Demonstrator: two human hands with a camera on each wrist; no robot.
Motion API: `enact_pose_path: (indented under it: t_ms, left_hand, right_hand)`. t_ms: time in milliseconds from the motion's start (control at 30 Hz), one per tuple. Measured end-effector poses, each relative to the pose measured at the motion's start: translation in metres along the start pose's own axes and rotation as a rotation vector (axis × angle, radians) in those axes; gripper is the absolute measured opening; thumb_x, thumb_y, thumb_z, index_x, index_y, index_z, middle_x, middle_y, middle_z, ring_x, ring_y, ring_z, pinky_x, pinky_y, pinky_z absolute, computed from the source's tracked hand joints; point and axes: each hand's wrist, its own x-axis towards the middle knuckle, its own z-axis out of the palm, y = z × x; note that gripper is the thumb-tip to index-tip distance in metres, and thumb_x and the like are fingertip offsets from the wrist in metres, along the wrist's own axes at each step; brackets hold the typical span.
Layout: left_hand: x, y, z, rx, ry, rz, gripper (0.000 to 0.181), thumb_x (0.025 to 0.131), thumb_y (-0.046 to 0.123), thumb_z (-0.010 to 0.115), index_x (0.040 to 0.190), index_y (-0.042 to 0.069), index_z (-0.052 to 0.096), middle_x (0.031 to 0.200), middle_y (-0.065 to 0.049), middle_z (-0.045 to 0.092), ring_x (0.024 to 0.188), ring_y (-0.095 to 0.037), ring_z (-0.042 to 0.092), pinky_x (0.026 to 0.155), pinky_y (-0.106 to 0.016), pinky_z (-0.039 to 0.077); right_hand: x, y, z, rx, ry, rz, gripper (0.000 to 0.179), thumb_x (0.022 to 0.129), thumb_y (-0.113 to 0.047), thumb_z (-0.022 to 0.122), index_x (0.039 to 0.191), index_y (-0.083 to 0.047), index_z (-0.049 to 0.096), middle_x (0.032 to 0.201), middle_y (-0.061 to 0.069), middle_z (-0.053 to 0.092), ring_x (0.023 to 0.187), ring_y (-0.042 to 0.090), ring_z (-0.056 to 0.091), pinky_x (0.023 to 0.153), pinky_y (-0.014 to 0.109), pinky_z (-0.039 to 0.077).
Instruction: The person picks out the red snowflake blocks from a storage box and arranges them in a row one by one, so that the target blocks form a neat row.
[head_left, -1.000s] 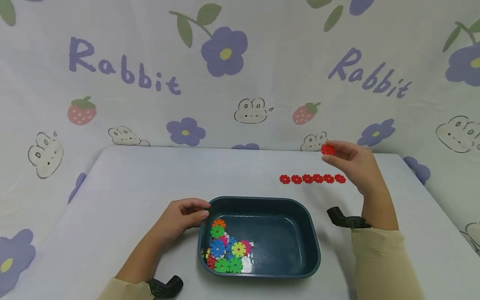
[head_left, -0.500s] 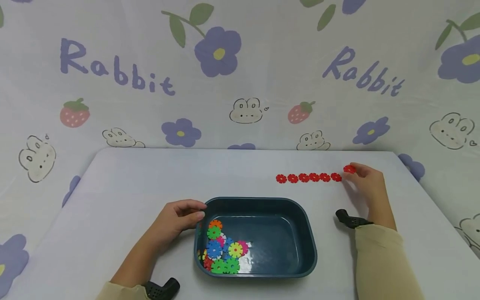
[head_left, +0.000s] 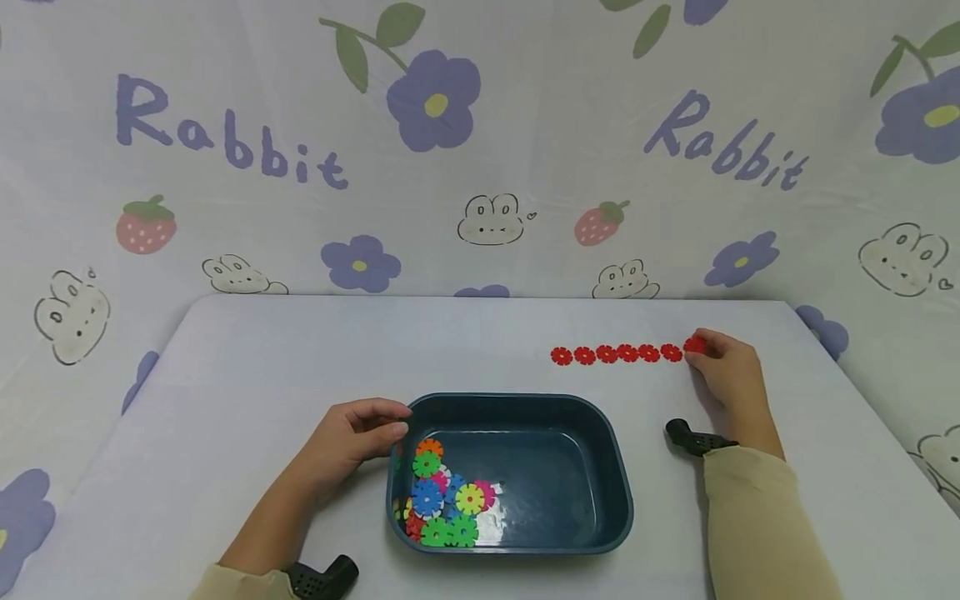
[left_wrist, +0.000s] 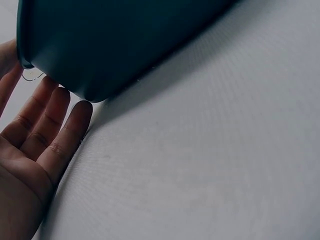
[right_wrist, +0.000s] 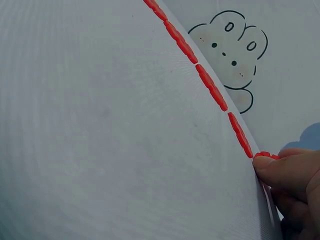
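Observation:
My right hand (head_left: 731,367) pinches a red notched plastic disc (head_left: 694,344) between thumb and fingers, close over the table at the right end of a row. In the right wrist view, the pinched disc (right_wrist: 266,155) sits right beside the last red disc (right_wrist: 240,135), partly covered by the thumb. That row of several red discs (head_left: 606,354) lies flat on the white table. My left hand (head_left: 356,437) rests against the upper left corner of a dark teal tub (head_left: 555,483); in the left wrist view its fingers (left_wrist: 67,137) reach the tub's outer wall (left_wrist: 115,45) fairly straight.
Several multicoloured notched discs lie heaped in the tub's left part, among them a blue disc (head_left: 427,497), a yellow disc (head_left: 470,499) and a green disc (head_left: 436,533). A printed cloth backdrop (head_left: 540,125) rises behind the table (head_left: 300,350).
My right hand has lowered the red disc from above the row and brought it down to the row's right end. The left hand stays at the tub.

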Motion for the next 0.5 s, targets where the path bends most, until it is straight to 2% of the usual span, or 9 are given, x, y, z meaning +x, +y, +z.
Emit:
enact_pose_path:
  t_ms: [133,500]
  left_hand:
    - [-0.0002,-0.0004,-0.0001,-0.002,0.0,-0.002,0.036,0.091,0.024,0.072,0.119,0.002,0.066,0.113,-0.016,0.067,0.089,-0.021,0.068,0.08,-0.035,0.06]
    - [-0.0001,0.0007,0.0003,0.013,-0.014,0.007,0.035,0.092,0.022,0.071,0.119,0.0,0.066,0.112,-0.019,0.066,0.088,-0.02,0.068,0.08,-0.033,0.06]
  right_hand:
    - [-0.0013,-0.0008,0.0008,0.006,-0.001,-0.001,0.057,0.099,-0.025,0.058,0.151,-0.012,0.039,0.153,0.021,0.038,0.142,0.042,0.031,0.114,0.056,0.032]
    - [0.0005,0.0029,0.0041,0.072,0.004,0.027,0.051,0.098,-0.025,0.059,0.146,-0.012,0.047,0.151,0.015,0.045,0.143,0.036,0.033,0.114,0.053,0.033]
